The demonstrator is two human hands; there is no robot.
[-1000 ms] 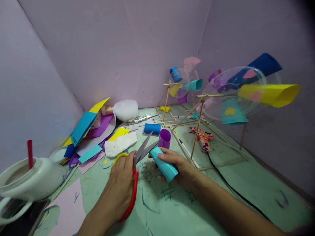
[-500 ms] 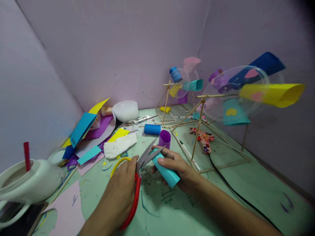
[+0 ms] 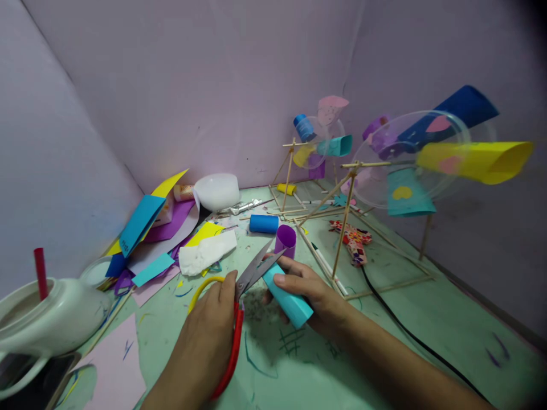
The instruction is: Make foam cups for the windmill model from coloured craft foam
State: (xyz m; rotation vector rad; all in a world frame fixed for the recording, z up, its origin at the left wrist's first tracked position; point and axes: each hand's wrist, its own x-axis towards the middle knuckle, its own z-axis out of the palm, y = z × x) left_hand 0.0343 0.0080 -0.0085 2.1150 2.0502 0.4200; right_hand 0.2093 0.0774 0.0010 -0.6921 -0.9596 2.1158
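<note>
My left hand [image 3: 209, 336] grips a pair of scissors [image 3: 241, 302] with red and yellow handles; the metal blades point up and right, slightly apart. Their tips lie against the near end of a teal paper roll [image 3: 287, 296]. My right hand [image 3: 314, 293] is wrapped round that roll and holds it tilted just above the green table [image 3: 384, 347]. A purple paper roll [image 3: 285, 240] stands just behind my right fingers, and a blue roll [image 3: 264, 224] lies beyond it.
A stick-and-disc wheel model [image 3: 410, 159] with coloured paper cups stands at right, a smaller one [image 3: 318, 142] behind. A black cable [image 3: 410, 336] runs along the table. Coloured paper sheets [image 3: 154, 228], a white bowl [image 3: 217, 191], and a white jug [image 3: 43, 319] lie left.
The scissor blades have closed somewhat on the end of the teal roll. My right hand and the roll have shifted slightly to the right.
</note>
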